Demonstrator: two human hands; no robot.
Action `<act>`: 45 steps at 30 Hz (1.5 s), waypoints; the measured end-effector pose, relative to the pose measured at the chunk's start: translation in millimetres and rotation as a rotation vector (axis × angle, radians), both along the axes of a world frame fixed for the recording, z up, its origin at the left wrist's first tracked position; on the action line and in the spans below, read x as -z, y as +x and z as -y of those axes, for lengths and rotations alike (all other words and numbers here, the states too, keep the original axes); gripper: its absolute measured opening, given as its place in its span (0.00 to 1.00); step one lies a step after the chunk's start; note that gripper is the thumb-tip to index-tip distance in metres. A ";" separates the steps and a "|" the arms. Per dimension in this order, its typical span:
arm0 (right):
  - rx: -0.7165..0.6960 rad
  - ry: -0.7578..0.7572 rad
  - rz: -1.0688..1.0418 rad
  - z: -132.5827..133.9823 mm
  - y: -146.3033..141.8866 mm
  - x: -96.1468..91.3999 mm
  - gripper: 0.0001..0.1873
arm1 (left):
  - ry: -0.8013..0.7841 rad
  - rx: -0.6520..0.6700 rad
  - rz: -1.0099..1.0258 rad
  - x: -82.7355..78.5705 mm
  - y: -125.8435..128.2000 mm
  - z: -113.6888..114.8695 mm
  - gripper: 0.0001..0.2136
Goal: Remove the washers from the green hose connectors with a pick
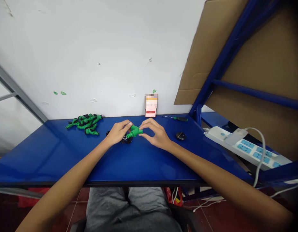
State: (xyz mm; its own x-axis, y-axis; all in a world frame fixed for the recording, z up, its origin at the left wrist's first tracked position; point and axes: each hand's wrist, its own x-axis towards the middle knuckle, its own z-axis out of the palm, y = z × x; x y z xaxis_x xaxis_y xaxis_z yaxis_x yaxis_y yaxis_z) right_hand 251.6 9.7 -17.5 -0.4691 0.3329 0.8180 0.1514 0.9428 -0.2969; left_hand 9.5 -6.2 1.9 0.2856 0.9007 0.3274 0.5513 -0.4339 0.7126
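A green Y-shaped hose connector (134, 131) is held just above the blue table, between my two hands. My left hand (117, 132) pinches it from the left, thumb and fingertips near its upper branch. On the other side, my right hand (155, 132) grips the short right end between thumb and fingers. Small black parts (126, 139) lie on the table below and behind my left hand, which partly covers them. Further left sits a pile of similar green and black connectors (87, 121).
A lit phone (151, 106) leans against the white wall. To its right lie a screwdriver (180, 119) and a small round black object (181, 136). A white power strip (245, 146) with a cable runs along the right side, beside a blue metal frame (198, 112).
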 end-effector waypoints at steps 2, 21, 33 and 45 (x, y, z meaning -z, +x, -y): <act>0.008 -0.043 0.020 -2.9 0.8 1.7 0.10 | -0.080 0.004 0.093 1.4 -2.6 -3.8 0.20; 0.041 -0.394 0.485 -16.2 2.9 21.6 0.26 | -0.028 -0.307 -0.105 15.1 -24.0 -25.0 0.11; 0.020 -0.367 0.491 -16.6 2.6 21.4 0.25 | -0.039 -0.518 -0.714 -28.4 -50.3 -14.8 0.22; 0.018 -0.351 0.480 -19.5 2.8 24.2 0.23 | -0.405 -0.178 -0.709 -30.0 -81.4 -10.7 0.49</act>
